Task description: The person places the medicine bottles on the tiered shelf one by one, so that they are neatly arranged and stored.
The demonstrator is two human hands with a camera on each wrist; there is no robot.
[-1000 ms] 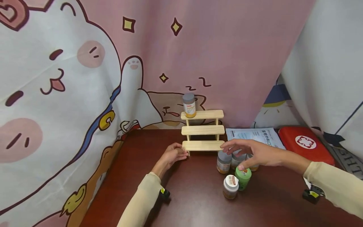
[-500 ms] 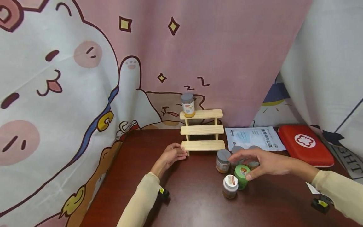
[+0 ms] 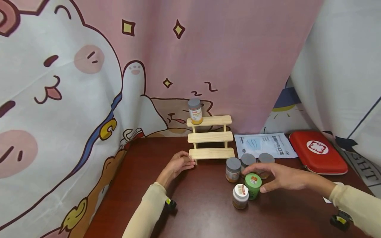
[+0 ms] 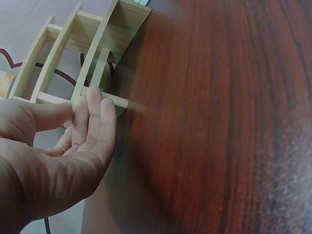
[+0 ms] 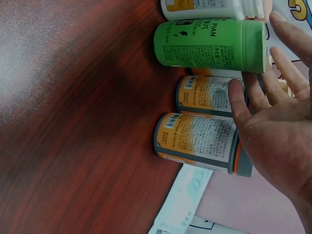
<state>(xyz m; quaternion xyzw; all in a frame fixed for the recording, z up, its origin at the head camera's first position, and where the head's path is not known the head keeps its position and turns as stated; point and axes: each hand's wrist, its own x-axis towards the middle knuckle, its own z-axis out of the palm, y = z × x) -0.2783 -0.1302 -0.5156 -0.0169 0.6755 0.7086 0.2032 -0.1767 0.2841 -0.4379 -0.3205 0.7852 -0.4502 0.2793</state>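
A three-step wooden display rack (image 3: 211, 153) stands at the back of the table. My left hand (image 3: 178, 165) pinches the left end of its lowest step; the left wrist view shows thumb and fingers (image 4: 108, 122) at that board's edge. My right hand (image 3: 287, 177) is held around the top of a green bottle (image 3: 253, 186), fingers spread and slightly bent, with no firm hold seen. Next to the green bottle stands a white-capped bottle (image 3: 240, 197). Grey-capped jars (image 3: 233, 170) stand behind, partly hidden by the right hand. Another grey-capped jar (image 3: 195, 112) sits on the rack's top step, at the left.
A pale blue mask packet (image 3: 265, 145) lies flat behind the jars. To its right is a red first-aid case (image 3: 318, 152) with a white emblem. A printed cloth (image 3: 238, 49) hangs along the back and sides of the dark wooden table (image 3: 205, 211).
My right hand has moved right and lower, from above the grey-capped jars to the green bottle's cap. The left hand keeps its place on the rack. The head view has shifted slightly.
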